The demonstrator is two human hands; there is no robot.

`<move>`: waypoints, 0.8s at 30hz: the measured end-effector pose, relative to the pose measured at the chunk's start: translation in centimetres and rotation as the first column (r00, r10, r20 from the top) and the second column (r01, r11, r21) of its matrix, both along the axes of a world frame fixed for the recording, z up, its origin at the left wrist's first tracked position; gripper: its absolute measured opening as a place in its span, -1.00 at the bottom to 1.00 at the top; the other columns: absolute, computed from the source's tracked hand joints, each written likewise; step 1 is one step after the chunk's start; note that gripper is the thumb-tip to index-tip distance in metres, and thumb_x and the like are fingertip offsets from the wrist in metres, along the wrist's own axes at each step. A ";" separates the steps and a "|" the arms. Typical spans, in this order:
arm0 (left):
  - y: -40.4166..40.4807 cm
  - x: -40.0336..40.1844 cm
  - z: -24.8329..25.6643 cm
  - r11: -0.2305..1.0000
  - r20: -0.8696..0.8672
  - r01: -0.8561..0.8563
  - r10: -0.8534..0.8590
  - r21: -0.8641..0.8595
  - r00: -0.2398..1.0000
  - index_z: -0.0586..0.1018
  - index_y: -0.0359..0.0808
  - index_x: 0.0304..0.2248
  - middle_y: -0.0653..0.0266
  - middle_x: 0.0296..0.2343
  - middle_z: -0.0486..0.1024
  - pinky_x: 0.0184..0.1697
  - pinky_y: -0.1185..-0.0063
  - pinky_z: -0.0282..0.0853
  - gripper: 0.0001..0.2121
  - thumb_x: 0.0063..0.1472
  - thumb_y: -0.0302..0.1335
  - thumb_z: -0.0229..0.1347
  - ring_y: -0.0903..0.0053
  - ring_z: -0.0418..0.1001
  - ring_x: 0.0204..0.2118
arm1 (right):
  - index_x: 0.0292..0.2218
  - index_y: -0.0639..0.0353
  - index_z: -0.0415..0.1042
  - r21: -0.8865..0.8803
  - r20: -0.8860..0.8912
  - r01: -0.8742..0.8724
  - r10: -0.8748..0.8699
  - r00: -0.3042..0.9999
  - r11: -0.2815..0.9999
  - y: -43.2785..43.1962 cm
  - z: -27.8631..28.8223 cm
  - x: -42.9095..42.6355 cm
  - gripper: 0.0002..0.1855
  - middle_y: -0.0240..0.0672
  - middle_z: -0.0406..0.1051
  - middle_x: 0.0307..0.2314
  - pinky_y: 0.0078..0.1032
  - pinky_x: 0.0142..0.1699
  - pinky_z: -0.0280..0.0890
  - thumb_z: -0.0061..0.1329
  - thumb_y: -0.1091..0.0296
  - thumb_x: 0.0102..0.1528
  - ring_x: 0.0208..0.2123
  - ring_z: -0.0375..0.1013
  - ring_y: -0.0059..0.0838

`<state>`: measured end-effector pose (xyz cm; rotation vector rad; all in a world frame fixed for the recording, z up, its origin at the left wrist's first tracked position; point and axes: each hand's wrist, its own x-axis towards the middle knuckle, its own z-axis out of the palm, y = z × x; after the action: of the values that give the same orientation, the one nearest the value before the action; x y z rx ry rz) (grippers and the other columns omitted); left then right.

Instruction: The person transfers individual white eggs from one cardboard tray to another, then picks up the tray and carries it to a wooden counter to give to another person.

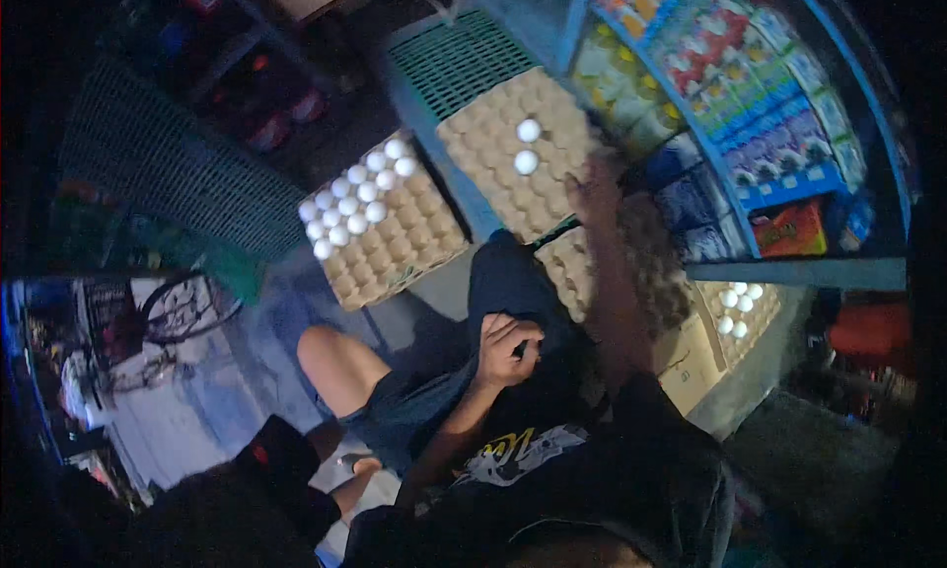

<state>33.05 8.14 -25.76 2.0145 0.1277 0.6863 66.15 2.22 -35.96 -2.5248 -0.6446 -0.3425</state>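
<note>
My left hand (509, 348) is above my lap with its fingers curled in a loose ring; whether anything is in it I cannot tell. My right hand (592, 187), blurred and dim, reaches to the right edge of a cardboard egg tray (488, 153) that bears two white eggs (527, 162). What its fingers hold does not show. Left of this tray lies another egg tray (392, 250), its upper left half filled with several white eggs (356, 174). Part of a further egg tray (566, 261) shows beside my right forearm.
A green plastic grate (466, 57) extends behind the middle tray. At the right stand shelves of packaged goods (762, 102), with a cardboard box (688, 368) and an egg tray (762, 309) holding several eggs below. Another person's dark clothing (274, 464) is at lower left.
</note>
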 end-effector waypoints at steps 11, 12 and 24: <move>-0.2 -1.1 -0.7 0.998 -0.018 -0.056 0.055 -0.007 0.998 0.57 -0.14 -0.41 0.41 -0.40 0.59 -0.22 0.48 0.18 -0.81 -0.06 -0.63 0.16 0.49 0.44 -0.40 | -0.07 0.27 0.36 0.205 -0.305 0.040 0.026 0.952 0.978 3.4 5.2 -5.8 -0.50 -0.14 0.40 -0.15 -0.27 -0.03 0.33 0.20 0.25 0.00 -0.13 0.42 -0.21; -0.4 -0.9 -0.8 0.999 -0.014 -0.053 0.053 -0.007 0.999 0.57 -0.14 -0.41 0.41 -0.40 0.59 -0.22 0.48 0.18 -0.81 -0.06 -0.63 0.16 0.49 0.44 -0.41 | -0.08 0.27 0.36 0.196 -0.325 0.087 -0.019 0.946 0.977 3.8 5.5 -6.0 -0.51 -0.15 0.40 -0.16 -0.26 -0.03 0.33 0.20 0.26 0.00 -0.13 0.42 -0.21; -0.2 -1.6 -1.0 0.999 -0.089 -0.031 0.029 -0.022 0.996 0.57 -0.19 -0.43 0.33 -0.37 0.59 -0.15 0.45 0.21 -0.84 -0.10 -0.53 0.17 0.41 0.47 -0.30 | -0.01 0.20 0.27 -0.024 -0.123 -0.784 0.776 0.619 0.621 23.9 8.3 -18.2 -0.36 -0.01 0.45 -0.20 -0.13 0.09 0.08 0.15 0.23 -0.11 -0.02 0.30 -0.03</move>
<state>31.43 7.94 -26.79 2.0244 0.2181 0.6112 47.94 26.15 -27.62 -2.0267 -1.6476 0.1422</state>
